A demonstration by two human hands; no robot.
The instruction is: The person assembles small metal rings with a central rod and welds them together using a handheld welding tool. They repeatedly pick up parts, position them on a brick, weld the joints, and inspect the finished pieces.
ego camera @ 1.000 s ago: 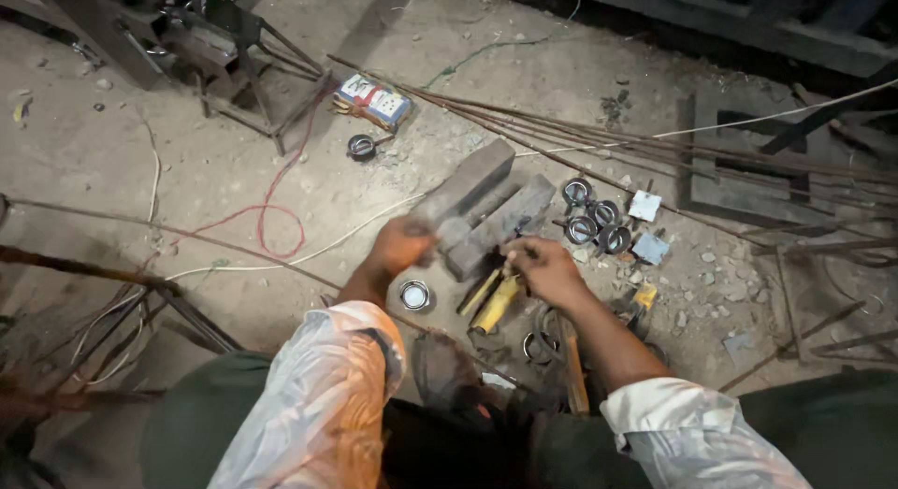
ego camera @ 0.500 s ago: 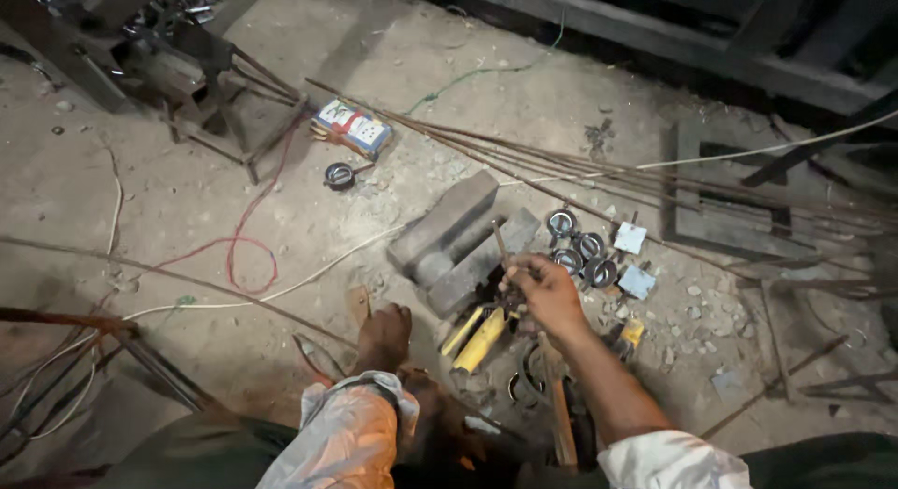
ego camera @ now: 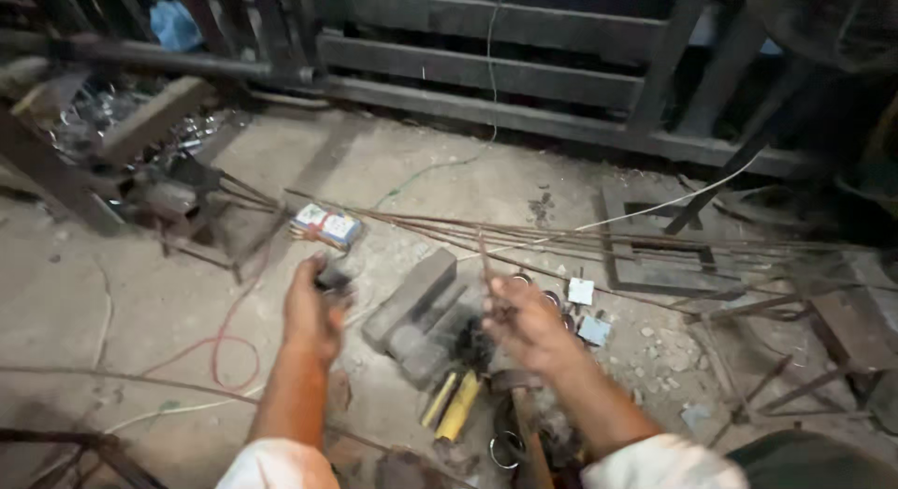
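Note:
My left hand (ego camera: 311, 313) is raised above the dusty concrete floor and closed around a small dark object (ego camera: 332, 280), blurred by motion. My right hand (ego camera: 526, 326) is lifted beside it, and its fingers pinch a short thin metal rod (ego camera: 485, 257) that points upward. Between and below the hands lie grey concrete blocks (ego camera: 410, 307). Yellow-handled tools (ego camera: 456, 405) rest on the floor just in front of the blocks.
Long thin steel rods (ego camera: 617, 241) lie across the floor behind the blocks. Metal rings (ego camera: 552, 298) and small white square plates (ego camera: 581, 291) sit to the right. A small printed box (ego camera: 325, 225), a red cable (ego camera: 223, 347), a flat metal frame (ego camera: 666, 257) and a heavy steel gate (ego camera: 524, 68) surround them.
Both hands have come up from the floor. The left hand now carries a dark object and the right one a thin rod. The view has tilted up toward the gate.

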